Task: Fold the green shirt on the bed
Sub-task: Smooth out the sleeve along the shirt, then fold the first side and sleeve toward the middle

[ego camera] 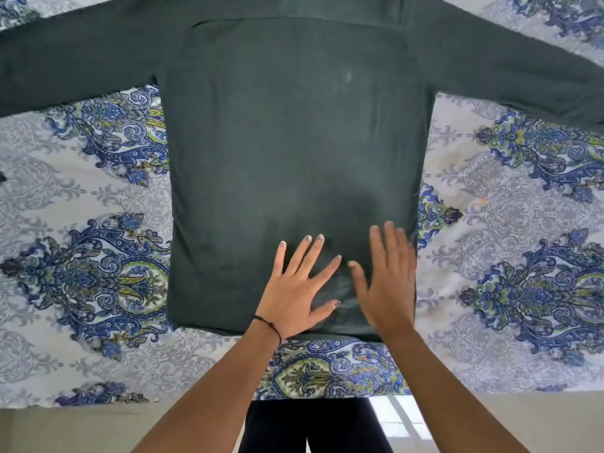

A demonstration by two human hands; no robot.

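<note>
Green shirt (294, 142) lies flat on the bed (81, 223), sleeves (65, 67) outstretched, as I smooth its near hem (212, 326) with left hand (294, 295) and right hand (389, 286), fingers (310, 256) spread; next, I judge, a sleeve folds inward.

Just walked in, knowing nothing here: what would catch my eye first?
A dark green shirt lies spread flat on the blue paisley bedsheet, with its sleeves stretched out to both sides. The left hand and right hand are spread open-fingered over its near hem.
</note>
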